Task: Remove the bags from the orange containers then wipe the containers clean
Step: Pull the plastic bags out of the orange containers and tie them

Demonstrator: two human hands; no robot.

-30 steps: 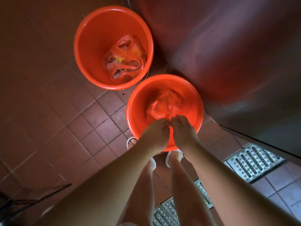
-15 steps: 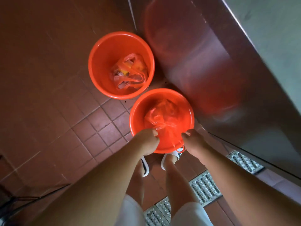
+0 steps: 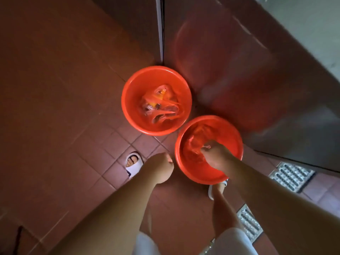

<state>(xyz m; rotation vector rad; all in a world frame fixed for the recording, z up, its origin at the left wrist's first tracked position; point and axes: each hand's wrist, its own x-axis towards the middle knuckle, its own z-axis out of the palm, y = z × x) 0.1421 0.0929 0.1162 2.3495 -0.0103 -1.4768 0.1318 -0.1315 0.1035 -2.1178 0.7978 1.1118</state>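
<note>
Red-brown tiled floor point(image 3: 60, 137) across the frame, dim light, two orange tubs set close together beside a metal cabinet point(image 3: 257, 85). Leftmost, a white slipper point(image 3: 134, 164) on the tiles. Next, left hand point(image 3: 159, 168) curled into a loose fist, outside the near tub, just off its left rim, apparently holding nothing. Up and a touch further along, far orange container point(image 3: 132, 115) with its thin orange bag point(image 3: 161, 105) lying crumpled on the bottom, handles flopped toward the near side, untouched. Then near orange container point(image 3: 207, 176), right hand point(image 3: 217, 155) down inside it, fingers pinched on the crumpled plastic of the near bag point(image 3: 193, 150). Bag bunched just left of and beyond that hand, pressed toward the tub's left wall, mostly low in the tub. Right hand clearly the closer one, already on the plastic; probably a straight lift up and out, clear of the rim. Far bag lying ahead of the idle left hand, well apart. Wiping not yet started; no cloth in sight.
</note>
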